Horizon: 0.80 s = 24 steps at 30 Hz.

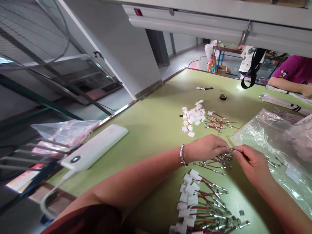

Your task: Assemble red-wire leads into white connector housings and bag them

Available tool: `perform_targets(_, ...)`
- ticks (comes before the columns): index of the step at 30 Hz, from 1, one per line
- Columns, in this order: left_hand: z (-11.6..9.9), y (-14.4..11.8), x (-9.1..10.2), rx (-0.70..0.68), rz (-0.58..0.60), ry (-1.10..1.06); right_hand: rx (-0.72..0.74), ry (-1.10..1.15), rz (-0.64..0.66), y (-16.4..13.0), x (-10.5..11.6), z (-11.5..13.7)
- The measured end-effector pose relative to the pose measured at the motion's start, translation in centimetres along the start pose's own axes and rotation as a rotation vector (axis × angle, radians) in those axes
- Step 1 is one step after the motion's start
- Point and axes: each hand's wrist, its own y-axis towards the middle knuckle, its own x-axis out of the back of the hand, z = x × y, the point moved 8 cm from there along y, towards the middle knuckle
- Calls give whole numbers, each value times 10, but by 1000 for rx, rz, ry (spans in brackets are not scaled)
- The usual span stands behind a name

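Note:
My left hand (211, 146), with a bracelet at the wrist, and my right hand (252, 161) meet fingertip to fingertip above the table. Both pinch a small metal wire terminal (231, 149); the rest of it is hidden by the fingers. Below my left hand lie loose red wires with metal ends (214, 168). Nearer to me is a pile of red wires joined to white connector housings (184, 213), their metal ends pointing right. Beyond my hands are loose white housings (193, 115) and another bunch of red wires (218, 123).
A clear plastic bag (258, 130) covers the right side of the green table (151, 130). Black tape (222, 97) lies at the back. A white device with a cable (97, 148) stands at the left edge. Another person's arm (287, 84) rests at far right, near bundled white wires (278, 99).

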Motion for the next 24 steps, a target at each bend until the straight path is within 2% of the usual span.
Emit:
perform_targets(3,-5,-1,0,-34,12,96,16,16,43,1,-1,3)
perform_targets(6,-11,-4,-4,-59,24,325,23,13,112,0,-4,5)
perform_targets(9,-18,-6,-14,-109,94,581,-49,22,162,-3,-9,2)
perform_targets(11,-21,-5,-18,-125,137,668,-112,49,173,-5,-13,-2)
perform_targets(14,-24,-5,-4,-159,117,638,-130,89,141,-6,-16,-4)
perform_targets(16,-24,-8,21,-156,19,560,-76,68,103,-5,-16,-4)
perform_targets(18,-10,-16,52,-9,-65,523,-16,6,77,-5,-15,-6)
perform_targets(20,14,-28,68,233,5,543,3,-69,67,-7,-16,-13)
perform_targets(22,31,-40,64,387,194,566,9,-130,71,-9,-18,-18)
perform_targets(24,37,-45,51,436,345,575,15,-183,66,-11,-19,-21)
